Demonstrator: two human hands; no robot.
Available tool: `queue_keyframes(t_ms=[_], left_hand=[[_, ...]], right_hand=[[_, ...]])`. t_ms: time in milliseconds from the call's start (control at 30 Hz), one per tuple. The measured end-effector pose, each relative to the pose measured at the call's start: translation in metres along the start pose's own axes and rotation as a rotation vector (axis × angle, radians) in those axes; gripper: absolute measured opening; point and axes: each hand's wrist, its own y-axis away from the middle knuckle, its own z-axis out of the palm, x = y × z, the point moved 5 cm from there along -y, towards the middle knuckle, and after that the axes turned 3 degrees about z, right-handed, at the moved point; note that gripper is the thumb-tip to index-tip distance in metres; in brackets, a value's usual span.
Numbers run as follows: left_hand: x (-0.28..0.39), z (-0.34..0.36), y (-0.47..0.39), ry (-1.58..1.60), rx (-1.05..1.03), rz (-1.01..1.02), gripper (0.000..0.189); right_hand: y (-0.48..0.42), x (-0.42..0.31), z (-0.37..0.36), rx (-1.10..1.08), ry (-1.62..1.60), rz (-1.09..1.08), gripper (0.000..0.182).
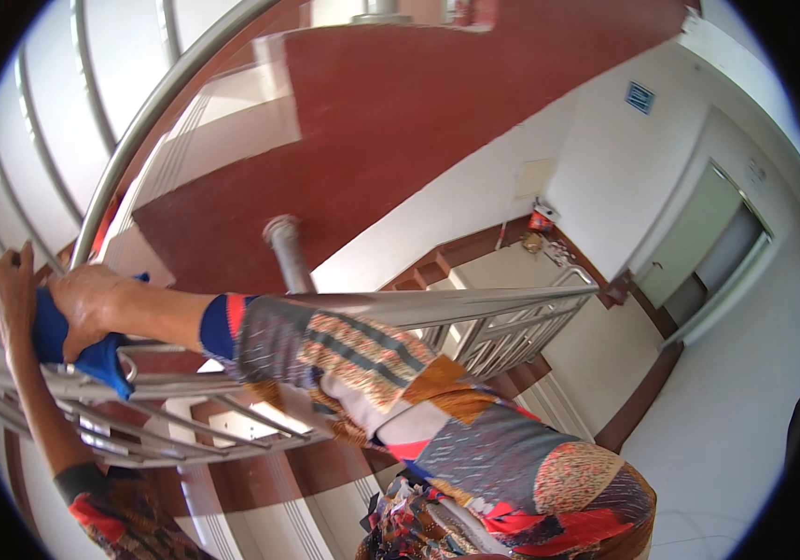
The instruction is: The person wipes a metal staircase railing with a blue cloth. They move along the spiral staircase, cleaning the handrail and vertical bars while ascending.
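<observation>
A blue cloth [50,325] lies bunched over and around the stainless steel handrail [116,175] at the far left. My left hand [11,290] grips its left part, with the fingers curled and the wrist bent. Close beside it, to the right, my right hand [88,304] holds the cloth, its thumb pointing down over the fabric. One corner of the cloth hangs below my right hand near a curved metal piece. My right arm, in a patchwork-patterned sleeve [372,357], reaches across the view. The undersides of both hands are hidden.
Below run stair steps [281,518] and metal balusters [197,420]. Another handrail [470,304] slopes towards a landing. A red container [542,218] and small items stand in the landing's corner. A pale green door [690,231] is at the right; a red-brown painted stair side [400,126] lies ahead.
</observation>
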Motion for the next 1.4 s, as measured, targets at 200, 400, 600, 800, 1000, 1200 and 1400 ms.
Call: queue_keyframes(t_ms=[200, 400, 600, 800, 1000, 1200, 1400], left_hand=[[-0.022, -0.033, 0.027, -0.275, 0.049, 0.098, 0.035], [0.06, -0.018, 0.057, -0.413, 0.078, 0.21, 0.025], [0.091, -0.035, 0.094, -0.315, 0.095, 0.106, 0.025], [0.141, -0.032, 0.12, -0.142, 0.157, 0.102, 0.027], [0.182, -0.026, 0.147, -0.113, 0.123, 0.156, 0.029], [0.217, -0.016, 0.173, -0.127, 0.052, 0.233, 0.032], [0.243, -0.005, 0.19, -0.104, 0.041, 0.333, 0.035]], right_hand=[[-0.026, -0.012, 0.031, -0.083, -0.309, -0.054, 0.068], [0.022, 0.036, 0.005, -0.028, -0.127, 0.1, 0.062], [0.069, 0.024, -0.008, 0.147, -0.072, 0.013, 0.064], [0.115, 0.046, -0.013, 0.23, 0.071, -0.016, 0.073], [0.166, 0.056, -0.022, 0.336, 0.197, 0.0, 0.081], [0.213, 0.071, -0.017, 0.432, 0.368, 0.001, 0.088], [0.249, 0.086, -0.025, 0.498, 0.382, 0.003, 0.085]])
